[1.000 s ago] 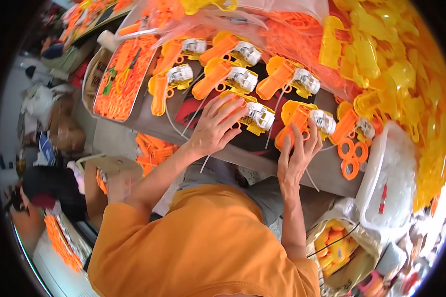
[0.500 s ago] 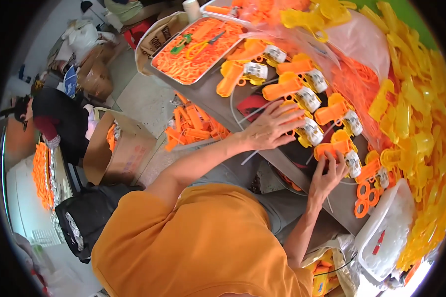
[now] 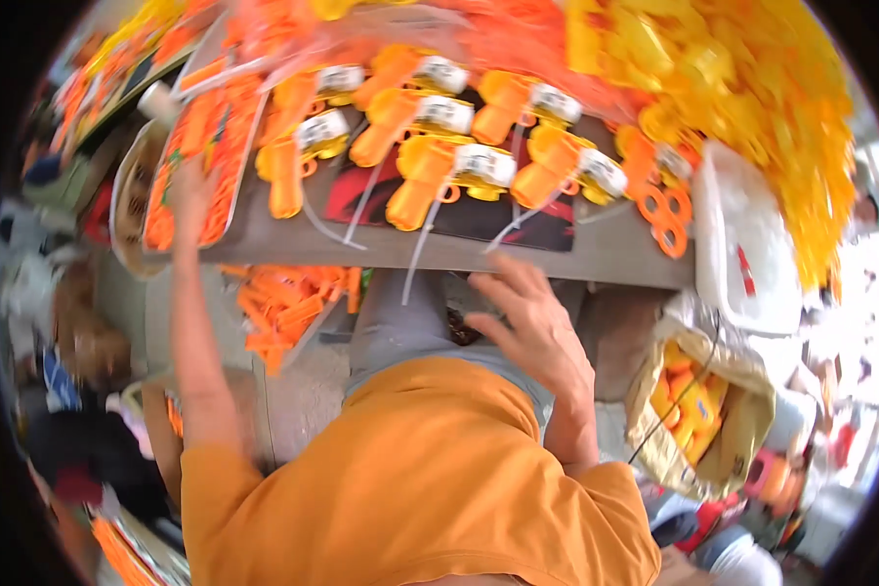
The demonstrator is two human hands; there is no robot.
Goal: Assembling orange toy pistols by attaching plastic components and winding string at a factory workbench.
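Observation:
Several orange-and-yellow toy guns [image 3: 426, 186] lie in rows on the grey table [image 3: 313, 242], each with a white-labelled cylinder; thin clear tubes [image 3: 418, 256] trail from some over the near edge. My left hand [image 3: 193, 190], smeared by motion, reaches into a white-rimmed tray of small orange parts [image 3: 227, 127] at the left; its fingers and anything in them cannot be made out. My right hand [image 3: 532, 317] hangs just in front of the table edge, above my lap. Its fingers are apart and nothing is in them.
Orange rings [image 3: 667, 220] and a white bin [image 3: 723, 283] with a red pen-like item stand at the right. Yellow parts [image 3: 713, 78] heap behind. A sack [image 3: 742, 420] holds yellow pieces below right. More orange parts [image 3: 283, 303] sit under the table's left side.
My left hand has left the toy guns and moved left to the tray. The right hand has let go of a toy gun and drawn back toward me. The view has turned.

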